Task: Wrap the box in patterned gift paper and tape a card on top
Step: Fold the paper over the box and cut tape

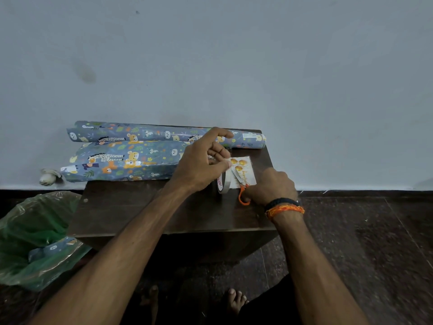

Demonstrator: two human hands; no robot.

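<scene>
A plain pale blue-grey wall (234,55) fills the space beyond the hands, marked with a few dark smudges up and to the left of them. Below it runs a dark skirting strip (363,193) meeting a dark speckled stone floor (375,242) with thin tile joints. The small dark brown wooden worktop (131,207) stands against the wall, under dim, even light.

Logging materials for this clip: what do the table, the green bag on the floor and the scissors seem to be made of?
Table: dark brown wood or wood-look laminate, matte with a faint sheen; which one is unclear.
Green bag: thin translucent plastic film, going by its crinkles and glossy highlights.
Scissors: pale shiny blades, probably metal, with orange handles that look like plastic, gripped by the right hand.
</scene>
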